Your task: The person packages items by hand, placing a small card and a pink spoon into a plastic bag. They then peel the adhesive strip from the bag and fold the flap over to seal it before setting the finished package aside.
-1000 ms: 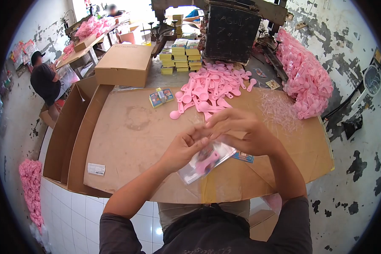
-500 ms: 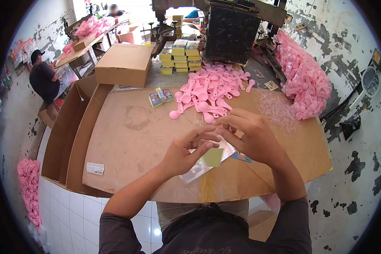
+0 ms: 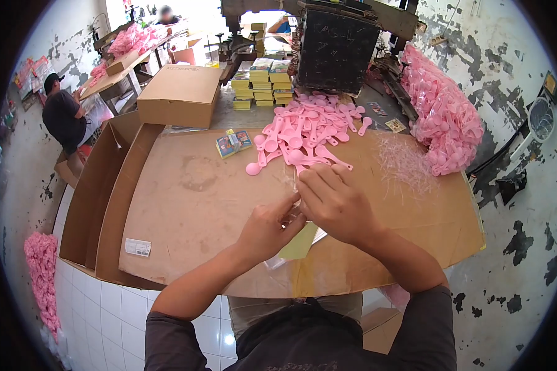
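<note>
My left hand [image 3: 267, 227] is closed near the table's front middle, its fingers pinched beside my right hand. What it grips is too small to make out. My right hand [image 3: 337, 204] is curled with its fingertips together, just below the pile of pink spoons [image 3: 297, 133]; its hold is hidden too. A pale yellow-green card [image 3: 299, 242] shows under my left fingers, over clear plastic and white sheets [image 3: 319, 234]. A banded bundle of printed cards [image 3: 234, 143] lies left of the spoons.
Stacks of cards [image 3: 262, 80] stand behind the spoons, with a closed carton [image 3: 179, 89] to their left. A black box [image 3: 337, 49] rises at the back. Plastic scraps [image 3: 405, 164] and bagged pink pieces [image 3: 445, 117] lie right. A person [image 3: 65, 117] sits far left.
My right hand has moved left and closed its fingers beside my left hand. The yellow-green card has shifted slightly left and down.
</note>
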`<action>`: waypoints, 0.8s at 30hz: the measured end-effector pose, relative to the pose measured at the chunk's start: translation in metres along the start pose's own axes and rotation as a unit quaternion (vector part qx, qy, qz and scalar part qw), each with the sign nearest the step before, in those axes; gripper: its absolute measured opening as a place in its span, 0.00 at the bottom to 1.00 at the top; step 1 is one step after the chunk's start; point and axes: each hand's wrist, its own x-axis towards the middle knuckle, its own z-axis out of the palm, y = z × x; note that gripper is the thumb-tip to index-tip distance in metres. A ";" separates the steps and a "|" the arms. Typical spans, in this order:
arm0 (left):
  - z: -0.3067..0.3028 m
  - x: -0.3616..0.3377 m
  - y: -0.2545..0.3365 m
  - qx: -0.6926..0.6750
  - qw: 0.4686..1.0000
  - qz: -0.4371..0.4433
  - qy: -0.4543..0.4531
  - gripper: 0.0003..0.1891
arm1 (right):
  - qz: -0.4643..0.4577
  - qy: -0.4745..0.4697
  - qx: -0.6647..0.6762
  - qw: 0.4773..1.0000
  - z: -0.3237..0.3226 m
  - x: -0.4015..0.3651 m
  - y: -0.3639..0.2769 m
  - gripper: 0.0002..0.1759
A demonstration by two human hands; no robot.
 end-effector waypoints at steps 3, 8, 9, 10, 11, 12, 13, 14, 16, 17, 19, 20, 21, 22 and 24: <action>-0.001 0.003 0.003 -0.046 0.999 -0.022 -0.015 0.23 | 0.080 0.018 0.062 0.995 0.005 -0.004 0.018 0.07; -0.011 0.010 -0.003 -0.274 0.953 -0.127 -0.024 0.21 | 0.365 -0.118 0.710 0.590 -0.043 -0.066 0.119 0.06; -0.011 0.012 -0.006 -0.305 0.942 -0.136 -0.022 0.21 | 0.398 -0.123 0.742 0.526 -0.042 -0.086 0.144 0.07; -0.012 0.012 -0.006 -0.304 0.942 -0.138 -0.020 0.21 | 0.429 -0.106 0.724 0.530 -0.034 -0.111 0.170 0.09; -0.012 0.011 -0.005 -0.303 0.942 -0.141 -0.018 0.22 | 0.477 -0.088 0.642 0.595 -0.020 -0.135 0.195 0.12; -0.012 0.011 -0.004 -0.303 0.942 -0.144 -0.017 0.22 | 0.503 -0.086 0.501 0.699 -0.006 -0.156 0.214 0.15; -0.011 0.012 -0.003 -0.315 0.938 -0.141 -0.015 0.22 | 0.497 -0.092 0.330 0.797 0.003 -0.173 0.223 0.18; -0.011 0.012 -0.003 -0.328 0.934 -0.139 -0.013 0.22 | 0.443 -0.085 0.173 0.876 0.002 -0.178 0.217 0.20; -0.011 0.012 -0.002 -0.332 0.932 -0.143 -0.011 0.21 | 0.329 -0.052 -0.181 0.925 -0.003 -0.181 0.200 0.26; -0.011 0.013 -0.003 -0.324 0.935 -0.146 -0.007 0.21 | 0.365 -0.038 -0.082 0.927 -0.006 -0.178 0.198 0.30; -0.009 0.012 -0.006 -0.313 0.938 -0.153 0.005 0.20 | 0.345 0.009 0.001 0.938 -0.011 -0.142 0.165 0.29; -0.007 0.013 -0.009 -0.308 0.939 -0.154 0.012 0.19 | 0.337 0.033 0.043 0.940 -0.013 -0.122 0.144 0.28; -0.006 0.014 -0.010 -0.301 0.941 -0.153 0.019 0.19 | 0.348 -0.003 0.149 0.925 -0.015 -0.105 0.122 0.26; -0.005 0.014 -0.010 -0.303 0.941 -0.147 0.025 0.19 | 0.354 -0.038 0.254 0.899 -0.015 -0.089 0.100 0.25; -0.002 0.012 -0.008 -0.306 0.942 -0.136 0.036 0.18 | 0.363 -0.136 0.511 0.768 -0.006 -0.069 0.064 0.23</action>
